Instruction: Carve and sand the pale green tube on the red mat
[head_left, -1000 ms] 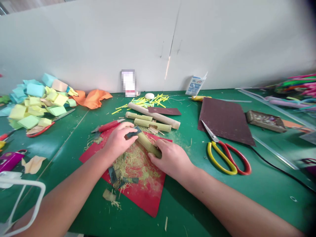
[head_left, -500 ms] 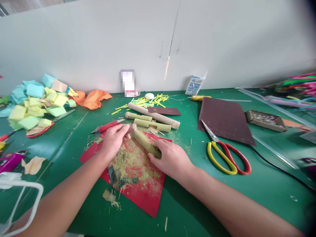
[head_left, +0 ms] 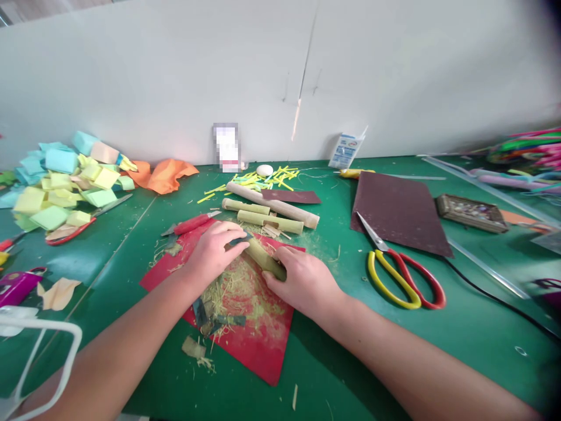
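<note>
My right hand (head_left: 302,280) grips the near end of a green bamboo stick (head_left: 263,258) that lies slanted over a red mat (head_left: 258,345). My left hand (head_left: 214,248) is closed over the stick's far end, pinching a small dark piece of sandpaper (head_left: 239,240) against it. Pale green shavings (head_left: 232,289) cover the mat between my hands. A red-handled knife (head_left: 193,223) lies just beyond my left hand.
Several more bamboo pieces (head_left: 269,221) and a wooden dowel (head_left: 272,204) lie behind the mat. Red and yellow scissors (head_left: 401,275) and a brown sandpaper sheet (head_left: 397,210) sit to the right. Coloured paper squares (head_left: 61,181) are piled at the left, with orange cloth (head_left: 164,174) beside them.
My left hand slid up to the stick's far tip, then back down over it with the sandpaper. My right hand stayed on the near end.
</note>
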Motion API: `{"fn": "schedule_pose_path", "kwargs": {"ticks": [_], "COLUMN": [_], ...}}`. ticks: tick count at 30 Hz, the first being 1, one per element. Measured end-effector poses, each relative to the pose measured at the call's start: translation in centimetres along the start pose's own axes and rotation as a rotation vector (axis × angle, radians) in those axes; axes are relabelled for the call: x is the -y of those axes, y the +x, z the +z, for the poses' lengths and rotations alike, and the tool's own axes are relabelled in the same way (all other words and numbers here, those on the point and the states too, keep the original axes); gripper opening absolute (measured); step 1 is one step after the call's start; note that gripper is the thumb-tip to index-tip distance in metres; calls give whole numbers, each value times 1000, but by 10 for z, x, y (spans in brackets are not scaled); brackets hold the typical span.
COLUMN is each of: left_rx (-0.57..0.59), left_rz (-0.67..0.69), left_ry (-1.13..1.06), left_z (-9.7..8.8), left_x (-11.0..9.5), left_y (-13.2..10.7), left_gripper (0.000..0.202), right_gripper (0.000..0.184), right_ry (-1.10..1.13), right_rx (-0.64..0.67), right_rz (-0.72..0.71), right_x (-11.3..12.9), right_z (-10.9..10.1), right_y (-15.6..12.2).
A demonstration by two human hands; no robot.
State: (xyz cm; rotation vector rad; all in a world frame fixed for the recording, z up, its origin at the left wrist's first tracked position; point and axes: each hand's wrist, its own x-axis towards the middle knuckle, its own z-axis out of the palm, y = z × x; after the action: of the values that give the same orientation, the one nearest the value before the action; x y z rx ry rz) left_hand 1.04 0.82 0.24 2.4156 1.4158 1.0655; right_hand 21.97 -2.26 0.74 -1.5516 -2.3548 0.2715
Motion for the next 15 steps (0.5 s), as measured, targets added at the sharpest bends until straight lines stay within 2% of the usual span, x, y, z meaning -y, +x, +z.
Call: {"fn": "schedule_pose_path", "kwargs": {"ticks": [6, 11, 15], "left_rx": [84, 89, 124], "left_rz": [114, 175, 194], "left_ry": [89, 188, 180], "left_z": [0, 4, 0], "left_x": [6, -4, -7], "left_y": [1, 0, -1], "left_gripper": [18, 23, 30], "right_gripper": [16, 16, 16], "right_ry": [20, 33, 38], "right_rx": [14, 4, 4], "right_rz": [7, 13, 7], "right_x": [0, -1, -2], "right_z": [-1, 0, 0], "right_y": [1, 2, 1]}}
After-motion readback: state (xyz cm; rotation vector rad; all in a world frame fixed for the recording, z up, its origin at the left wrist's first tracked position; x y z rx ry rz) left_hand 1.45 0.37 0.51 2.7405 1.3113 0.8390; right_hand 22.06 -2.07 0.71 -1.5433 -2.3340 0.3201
